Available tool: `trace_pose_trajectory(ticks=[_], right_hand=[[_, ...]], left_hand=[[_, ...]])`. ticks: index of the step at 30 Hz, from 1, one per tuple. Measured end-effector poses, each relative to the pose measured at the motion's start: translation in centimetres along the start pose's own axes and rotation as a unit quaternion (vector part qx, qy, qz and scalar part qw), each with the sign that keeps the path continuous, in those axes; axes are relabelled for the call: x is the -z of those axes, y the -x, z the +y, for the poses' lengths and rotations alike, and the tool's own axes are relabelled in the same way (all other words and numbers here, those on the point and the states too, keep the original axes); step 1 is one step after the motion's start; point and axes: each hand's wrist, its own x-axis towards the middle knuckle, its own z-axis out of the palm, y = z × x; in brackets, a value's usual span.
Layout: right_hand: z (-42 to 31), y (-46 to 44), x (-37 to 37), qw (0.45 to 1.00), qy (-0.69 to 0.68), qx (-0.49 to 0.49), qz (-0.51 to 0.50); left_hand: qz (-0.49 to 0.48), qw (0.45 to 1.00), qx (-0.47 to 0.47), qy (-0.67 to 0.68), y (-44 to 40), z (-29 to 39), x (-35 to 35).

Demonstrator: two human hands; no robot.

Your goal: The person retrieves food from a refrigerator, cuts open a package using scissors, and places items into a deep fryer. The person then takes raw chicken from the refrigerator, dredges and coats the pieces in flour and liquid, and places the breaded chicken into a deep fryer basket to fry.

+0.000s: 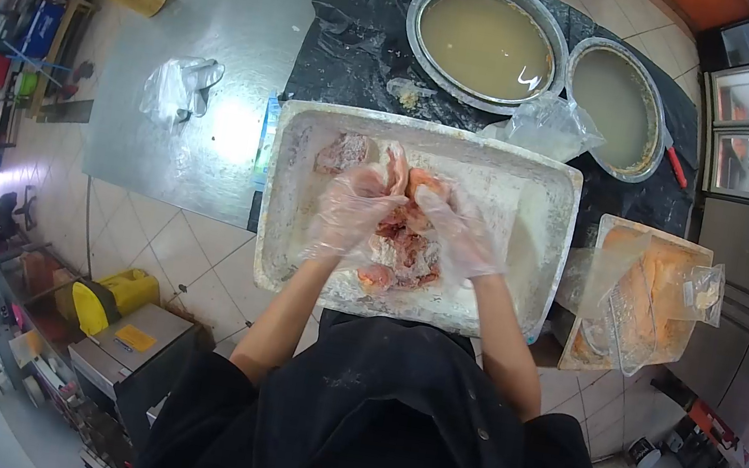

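Observation:
Both my hands wear loose clear plastic gloves and work over a white tub [546, 202] dusted with flour. My left hand [354, 206] is closed on a raw chicken piece [396, 171], pale pink, near the tub's middle. Close beside it, my right hand [456, 225] pinches an orange-pink part of raw chicken [426, 183]; whether both parts belong to one piece I cannot tell. Below the hands lie several floured chicken pieces [405, 257], partly hidden by the gloves. Another floured piece [341, 152] rests in the tub's far left corner.
Behind the tub stand a large metal basin [414, 30] of cloudy liquid and a smaller one [572, 69]. A plastic bag [553, 125] lies against the tub's far rim. To the right is an orange-stained tray [669, 354] with a wire basket; crumpled plastic [177, 90] lies left.

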Motion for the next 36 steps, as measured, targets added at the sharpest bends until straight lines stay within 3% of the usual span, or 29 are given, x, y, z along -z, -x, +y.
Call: trace_pose_trajectory(ticks=[1, 2, 4, 5, 7, 8, 9, 11, 13, 15, 16, 17, 18, 19, 21, 22, 23, 24, 25, 26, 29, 33, 34, 36], right_hand=[[3.6, -0.7, 3.3, 1.000, 0.029, -0.008, -0.009], [5.2, -0.6, 6.2, 0.996, 0.076, -0.036, -0.007], [7.4, 0.2, 10.4, 0.976, 0.186, -0.114, 0.000], [7.2, 0.5, 10.2, 0.966, 0.167, -0.195, -0.018], [5.1, 1.0, 8.3, 0.926, 0.126, -0.351, -0.053], [4.2, 1.2, 6.7, 0.925, 0.215, -0.299, -0.091], [3.2, 1.3, 4.5, 0.913, 0.301, -0.244, -0.131], [1.4, 0.5, 0.7, 0.945, 0.071, -0.296, -0.119], [2.7, -1.2, -1.3, 0.939, -0.080, -0.317, -0.108], [4.4, -1.6, -1.1, 0.965, -0.018, -0.245, -0.095], [4.4, -0.6, -0.6, 0.977, 0.098, -0.167, -0.086], [4.3, -0.5, 1.3, 0.921, 0.326, -0.066, -0.202], [4.2, -0.5, 3.3, 0.809, 0.519, 0.076, -0.265], [3.5, 0.1, 4.8, 0.785, 0.547, 0.081, -0.278], [2.5, 0.8, 6.8, 0.875, 0.386, -0.159, -0.246], [3.3, 1.0, 7.1, 0.899, 0.289, -0.246, -0.217], [4.3, 1.1, 6.7, 0.911, 0.214, -0.288, -0.203], [5.1, 1.3, 5.6, 0.918, 0.151, -0.309, -0.196], [6.0, 1.4, 4.1, 0.922, 0.090, -0.322, -0.193], [7.2, 1.5, 2.8, 0.924, 0.024, -0.336, -0.182], [11.4, 0.1, -0.2, 0.919, -0.124, -0.345, -0.143], [8.3, 0.0, -0.4, 0.965, -0.028, -0.228, -0.129], [6.2, 0.2, -0.4, 0.971, 0.008, -0.202, -0.125], [1.9, 1.0, -0.1, 0.974, 0.072, -0.177, -0.120]], left_hand=[[0.039, 0.999, -0.012, 0.006, -0.1, -0.2, 0.7], [0.003, 0.973, -0.023, -0.230, -0.2, 1.2, 2.8], [0.020, 0.990, 0.086, -0.108, -1.3, -5.3, 3.5], [0.028, 0.989, 0.141, -0.045, -1.9, -10.9, 3.6], [-0.108, 0.986, 0.056, -0.118, -2.6, -16.3, 3.8], [-0.109, 0.971, 0.212, -0.018, -2.5, -11.0, 2.7], [-0.106, 0.922, 0.363, 0.081, -2.5, -7.9, 1.4], [-0.070, 0.926, 0.351, 0.116, -3.4, -8.9, -0.8], [-0.053, 0.936, 0.315, 0.149, -3.3, -8.5, -1.4], [-0.052, 0.947, 0.262, 0.180, -2.4, -6.2, -0.8], [-0.043, 0.940, 0.296, 0.161, -1.7, -3.2, 0.0], [-0.063, 0.952, 0.275, 0.118, -1.1, -3.4, 0.6], [-0.084, 0.962, 0.249, 0.075, -0.4, -3.8, 1.6], [-0.104, 0.969, 0.221, 0.033, 0.1, -4.0, 2.5], [-0.176, 0.946, 0.266, 0.048, 0.4, -12.7, 2.3], [-0.205, 0.934, 0.291, 0.017, 0.3, -13.3, 2.0], [-0.236, 0.920, 0.313, -0.014, 0.2, -13.8, 1.8], [-0.261, 0.902, 0.335, -0.082, -0.2, -10.0, 1.0], [-0.285, 0.876, 0.358, -0.151, -0.1, -7.9, 0.0], [-0.285, 0.893, 0.347, -0.014, -0.2, -10.3, -1.6], [-0.135, 0.930, 0.274, 0.206, 0.5, -8.4, -3.4], [-0.186, 0.939, 0.267, 0.108, 0.0, -8.0, -0.3], [-0.150, 0.958, 0.219, 0.108, 0.9, -6.2, -0.2], [-0.067, 0.988, 0.124, -0.063, 2.1, -2.1, 0.0]])
